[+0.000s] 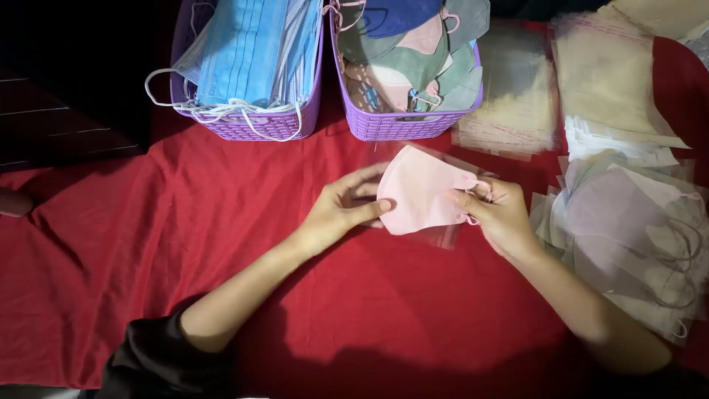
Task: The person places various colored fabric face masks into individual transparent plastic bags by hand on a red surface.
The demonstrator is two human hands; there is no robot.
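red cloth (pixel 221 244) covering the table; near its far edge, left hand (pixel 341 210) and right hand (pixel 498 218) are pinching a pink mask (pixel 417 196), sliding it partway into a clear sleeve (pixel 442 236). bagged masks (pixel 628 229) are piling at the right edge.

The folded mask (pixel 417 191) held at the centre was pale pink. The cloth (pixel 148 244) beneath was red. Both far baskets (pixel 384 125) were purple; the left held blue masks (pixel 247 48), the right grey-green, pink and navy ones.
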